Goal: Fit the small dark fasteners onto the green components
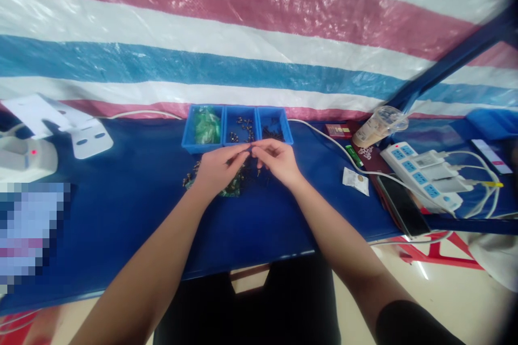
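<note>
My left hand (222,166) and my right hand (280,160) meet fingertip to fingertip over the blue table (133,194). Both are closed in a pinch; whatever sits between the fingers is too small to make out. Just beyond them stand three blue bins side by side. Green plastic bagging (206,125) fills the left bin, small metal parts (244,125) lie in the middle one, and dark small parts (273,131) in the right one. Beneath my hands, partly hidden, is a pile of small metal pieces (188,179) with a green plastic bag (231,192).
On the right are a plastic cup (374,126), a power strip (421,175) with plugged-in chargers, a phone (403,206), a small white packet (355,181) and a white cable (324,135). White stands (89,137) occupy the left. Striped sheeting (243,38) hangs behind.
</note>
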Tool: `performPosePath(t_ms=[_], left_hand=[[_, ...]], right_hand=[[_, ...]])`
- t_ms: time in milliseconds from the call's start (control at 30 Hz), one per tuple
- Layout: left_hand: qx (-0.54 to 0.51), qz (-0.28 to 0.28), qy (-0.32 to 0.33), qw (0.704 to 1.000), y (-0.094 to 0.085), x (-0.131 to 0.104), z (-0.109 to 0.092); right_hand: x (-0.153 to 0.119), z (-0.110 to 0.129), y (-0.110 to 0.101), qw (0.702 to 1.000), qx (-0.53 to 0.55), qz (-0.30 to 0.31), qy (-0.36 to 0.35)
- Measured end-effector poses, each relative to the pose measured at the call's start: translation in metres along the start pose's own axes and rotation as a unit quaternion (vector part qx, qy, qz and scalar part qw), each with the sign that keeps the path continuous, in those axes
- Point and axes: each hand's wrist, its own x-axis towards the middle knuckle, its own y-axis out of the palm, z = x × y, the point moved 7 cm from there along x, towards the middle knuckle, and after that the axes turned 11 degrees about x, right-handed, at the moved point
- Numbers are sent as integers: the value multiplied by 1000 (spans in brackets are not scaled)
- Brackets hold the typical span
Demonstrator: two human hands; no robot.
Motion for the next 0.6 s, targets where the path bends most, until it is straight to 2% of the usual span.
performPosePath(t_ms=[333, 600], left_hand=[[7, 13, 6, 1000, 0, 2, -2], [10, 15, -15, 1000, 1, 1, 1]], right_hand=[[1, 3, -3, 1000, -22, -9, -10], [0, -1, -1, 1000, -17, 1, 1]])
